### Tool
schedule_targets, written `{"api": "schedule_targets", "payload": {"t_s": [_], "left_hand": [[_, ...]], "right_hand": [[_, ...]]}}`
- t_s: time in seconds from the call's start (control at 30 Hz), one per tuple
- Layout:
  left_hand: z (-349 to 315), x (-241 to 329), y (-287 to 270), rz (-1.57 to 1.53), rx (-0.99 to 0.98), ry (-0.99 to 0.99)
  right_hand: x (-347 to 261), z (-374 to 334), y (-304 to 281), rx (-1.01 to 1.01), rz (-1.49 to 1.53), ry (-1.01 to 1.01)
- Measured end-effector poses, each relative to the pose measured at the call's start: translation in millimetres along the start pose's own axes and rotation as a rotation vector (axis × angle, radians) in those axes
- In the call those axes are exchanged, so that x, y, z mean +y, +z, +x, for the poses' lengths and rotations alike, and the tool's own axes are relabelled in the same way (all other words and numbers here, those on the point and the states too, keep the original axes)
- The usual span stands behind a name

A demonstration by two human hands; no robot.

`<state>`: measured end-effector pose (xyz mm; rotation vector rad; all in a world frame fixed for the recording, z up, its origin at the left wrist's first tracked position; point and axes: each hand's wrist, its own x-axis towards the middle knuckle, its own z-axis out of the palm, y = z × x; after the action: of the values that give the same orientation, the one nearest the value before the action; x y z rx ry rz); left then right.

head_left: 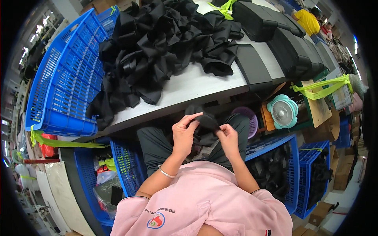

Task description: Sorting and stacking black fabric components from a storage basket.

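Observation:
Above my lap, in front of the table edge, I hold a piece of black fabric [205, 122]. My left hand [185, 131] pinches its left side between thumb and fingers. At its right side, my right hand [228, 138] grips the edge with closed fingertips. The cloth hangs down between my knees, its lower part partly hidden. Beyond it, on the white table [185, 84], lies a large loose heap of similar black fabric pieces [157, 43].
Stacked flat black pieces [254, 65] lie at the table's right. A blue crate [65, 78] stands at the left; another blue crate [289, 173] with black pieces sits by my right side. A turquoise fan [283, 111] and a purple basket [252, 118] are to the right.

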<state>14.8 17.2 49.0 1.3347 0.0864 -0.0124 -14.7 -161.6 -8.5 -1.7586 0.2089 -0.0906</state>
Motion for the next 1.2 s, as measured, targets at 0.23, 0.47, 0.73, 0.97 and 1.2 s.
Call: {"api": "schedule_targets", "payload": {"t_s": [0.23, 0.47, 0.73, 0.97, 1.2], "left_hand": [[-2.1, 10.9, 19.1, 0.28, -0.096, 0.218], [-61.2, -5.1, 44.2, 0.445, -0.61, 0.434], [-72.9, -3.8, 45.3, 0.296, -0.632, 0.339], [-37.0, 31.1, 22.1, 0.161, -0.67, 0.277], [20.5, -10.9, 5.8, 0.531, -0.138, 0.359]], "right_hand": [[-59.9, -26.2, 17.2, 0.005, -0.475, -0.934], [24.0, 50.8, 43.7, -0.195, 0.24, -0.052], [-1.7, 111.1, 32.8, -0.283, 0.995, 0.327], [-14.8, 91.3, 30.3, -0.295, 1.189, 0.314], [-39.1, 67.8, 37.1, -0.266, 0.873, 0.086]]}}
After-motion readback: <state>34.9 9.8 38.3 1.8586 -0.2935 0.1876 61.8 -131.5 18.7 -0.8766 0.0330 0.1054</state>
